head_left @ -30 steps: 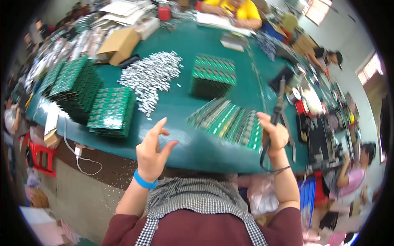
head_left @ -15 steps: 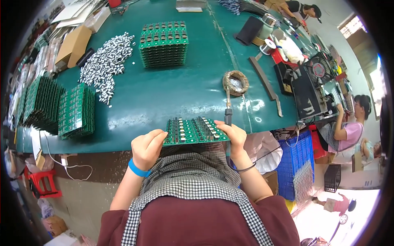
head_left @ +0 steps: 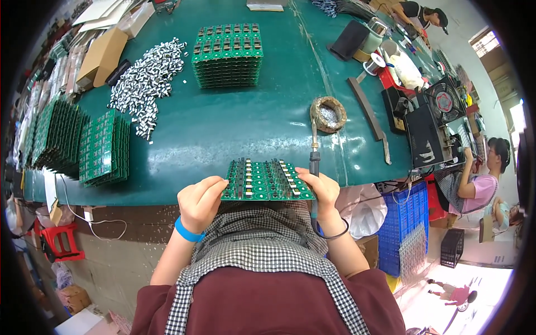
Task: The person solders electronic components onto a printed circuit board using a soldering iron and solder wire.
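Observation:
A green circuit board panel (head_left: 259,181), with rows of black and white parts, is held at the table's near edge. My left hand (head_left: 200,202) is closed on its left end, thumb and fingers pinched together. The right end is pinched by my right hand (head_left: 322,192). A soldering iron (head_left: 315,159) runs along that same hand, partly covered by it; whether the fingers also grip the iron I cannot tell. Its metal tip points away, up to the rim of a round brown pot (head_left: 315,114) with silvery material inside.
Stacked green boards (head_left: 228,72) stand at the far middle, and more board stacks (head_left: 103,151) at the left. Beside them lies a pile of small black-and-white parts (head_left: 146,84). To the right are a flat bar (head_left: 365,109), a solder spool (head_left: 374,64), a fan (head_left: 444,100) and a blue crate (head_left: 405,223).
The board has tilted, so more of its top face shows. Both hands keep their hold on it. The view has shifted slightly, moving the table items a little.

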A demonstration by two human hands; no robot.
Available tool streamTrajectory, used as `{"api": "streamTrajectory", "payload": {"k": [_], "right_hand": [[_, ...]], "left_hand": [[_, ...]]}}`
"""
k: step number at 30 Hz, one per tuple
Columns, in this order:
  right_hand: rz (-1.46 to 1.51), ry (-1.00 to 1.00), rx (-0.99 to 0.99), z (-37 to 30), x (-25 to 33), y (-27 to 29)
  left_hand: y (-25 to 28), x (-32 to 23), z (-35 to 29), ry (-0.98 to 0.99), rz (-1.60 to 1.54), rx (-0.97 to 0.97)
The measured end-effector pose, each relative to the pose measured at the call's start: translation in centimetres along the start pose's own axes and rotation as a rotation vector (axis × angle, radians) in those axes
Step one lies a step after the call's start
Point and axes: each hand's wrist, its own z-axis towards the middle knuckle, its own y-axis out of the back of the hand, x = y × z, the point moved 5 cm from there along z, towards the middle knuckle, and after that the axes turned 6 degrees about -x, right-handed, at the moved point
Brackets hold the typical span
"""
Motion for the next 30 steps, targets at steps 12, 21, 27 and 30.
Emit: {"api": "streamTrajectory", "payload": {"k": [12, 21, 27, 30], "right_hand": [[0.088, -0.074, -0.018, -0.3, -1.0, 0.1], [0.112, -0.069, -0.028, -0.6, -1.3, 0.0], [0.074, -0.058, -0.025, -0.6, -0.9, 0.2], [0.073, -0.048, -0.011, -0.6, -0.7, 0.1]], "left_hand": [[0.1, -1.2, 0.7, -0.03, 0.004, -0.002], [0.2, -1.4, 0.5, -0.039, 0.019, -0.026], [0.1, -1.4, 0.4, -0.025, 0.0, -0.016], [0.0, -1.0, 0.0, -0.006, -0.017, -0.003]]}}
